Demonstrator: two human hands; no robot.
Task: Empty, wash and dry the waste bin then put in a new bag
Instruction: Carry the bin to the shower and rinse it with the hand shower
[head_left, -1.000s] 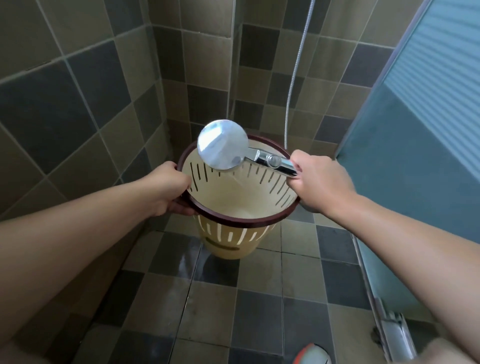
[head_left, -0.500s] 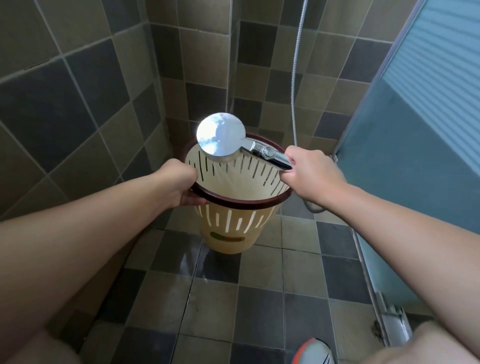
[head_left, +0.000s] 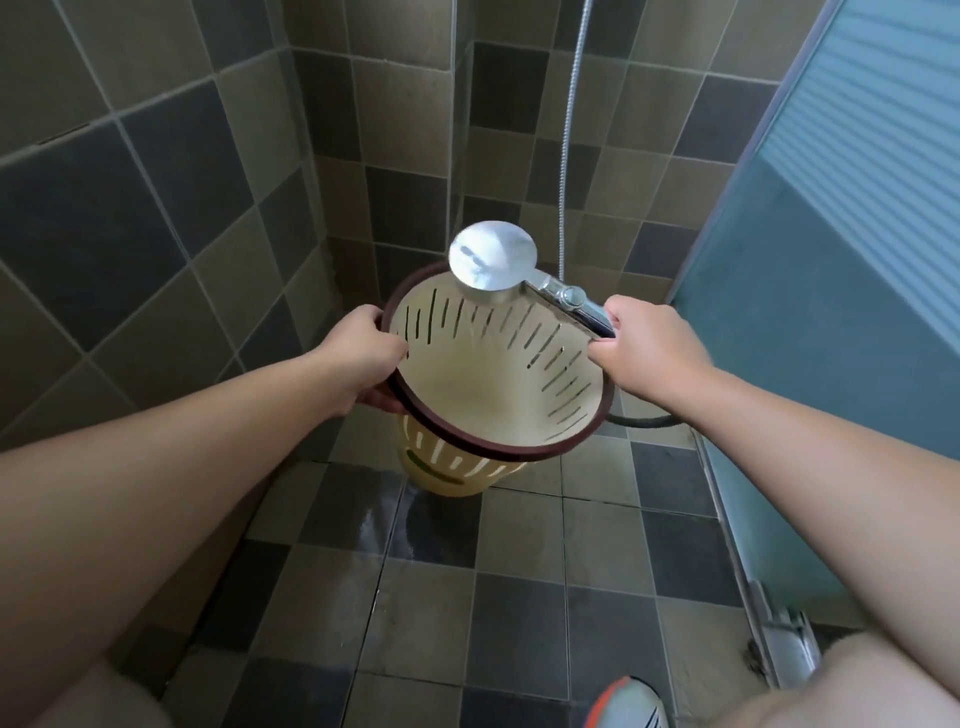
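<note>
1. I am gripping the waste bin (head_left: 483, 374) with my left hand (head_left: 358, 353), my fingers curled over its dark brown rim (head_left: 467, 441) on the left side, thumb lying inside against the cream wall.
2. I am holding the bin off the tiled floor (head_left: 519, 571), tilted so its open mouth is facing up toward me; the slotted sides are showing all round the inside.
3. My right hand (head_left: 649, 348) is wrapping tightly round the chrome handle of the shower head (head_left: 491, 262), fingers fully closed on it.
4. The round head is hanging just over the far edge of the bin, face pointing down into it.
5. The metal hose (head_left: 569, 156) is running up the tiled wall (head_left: 156, 182) behind.
6. Wet patches are shining on the floor under the bin.
</note>
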